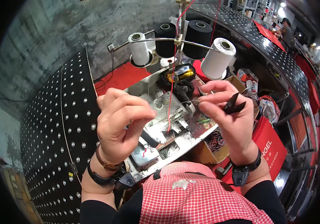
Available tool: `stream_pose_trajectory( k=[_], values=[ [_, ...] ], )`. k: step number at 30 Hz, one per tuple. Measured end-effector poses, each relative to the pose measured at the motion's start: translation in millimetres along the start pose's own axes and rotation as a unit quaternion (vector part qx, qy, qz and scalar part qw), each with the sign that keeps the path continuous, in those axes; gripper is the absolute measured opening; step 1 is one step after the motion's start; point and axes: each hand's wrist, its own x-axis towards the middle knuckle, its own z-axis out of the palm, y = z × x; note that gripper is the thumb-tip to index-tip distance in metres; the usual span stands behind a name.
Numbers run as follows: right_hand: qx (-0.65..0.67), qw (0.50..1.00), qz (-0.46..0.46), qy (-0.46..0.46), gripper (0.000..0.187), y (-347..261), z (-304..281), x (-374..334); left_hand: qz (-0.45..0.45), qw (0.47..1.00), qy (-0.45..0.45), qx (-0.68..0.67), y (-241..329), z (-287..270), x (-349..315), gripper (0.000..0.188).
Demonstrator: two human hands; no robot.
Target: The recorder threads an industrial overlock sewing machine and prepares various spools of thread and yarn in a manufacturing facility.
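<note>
A thin pale thread [177, 103] runs between my two hands, above a sewing machine [156, 128]. My left hand [120, 125] is closed, thumb and forefinger pinched at the thread's left end. My right hand [230, 115] pinches the other end between thumb and fingertips. Tucked in that same palm is a pair of black thread snips [235, 104], blades pointing out and apart; the rest of it is hidden by the hand. A red thread [172, 78] drops from above onto the machine, passing behind the pale thread.
White cones [219, 59] and black cones [198, 37] of thread stand on a rack behind the machine. A cardboard box [214, 149] of thread scraps and red printed bags [270, 149] lie right. Dotted black panels [61, 123] rise left. Another person [286, 33] is far right.
</note>
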Motion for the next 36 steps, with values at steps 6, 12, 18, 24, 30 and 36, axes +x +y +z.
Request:
stream_pose_trajectory(
  k=[6, 12, 18, 24, 30, 36],
  values=[
    [0.018, 0.998, -0.024, -0.061, 0.01, -10, 30, 0, -0.024, 0.997, -0.026, -0.071, 11, 6, -3, 0.026],
    [0.007, 0.996, -0.012, -0.09, 0.009, -15, 31, 1, -0.073, 0.995, -0.006, -0.075, 16, 6, -3, 0.037],
    [-0.033, 0.993, -0.066, -0.091, 0.012, -15, 34, 0, -0.078, 0.996, -0.025, -0.042, 17, 7, 0, 0.024],
    [-0.033, 0.989, -0.106, -0.103, 0.025, -11, 35, -1, -0.106, 0.987, 0.006, -0.12, 12, 9, -5, 0.012],
    [0.275, 0.917, 0.21, -0.197, 0.024, -8, 50, -12, -0.243, 0.875, 0.082, -0.411, 10, 11, -11, 0.005],
    [-0.047, 0.985, -0.122, -0.11, 0.008, -6, 55, -9, -0.294, 0.814, 0.127, -0.485, 14, 11, -10, 0.005]
  ],
)
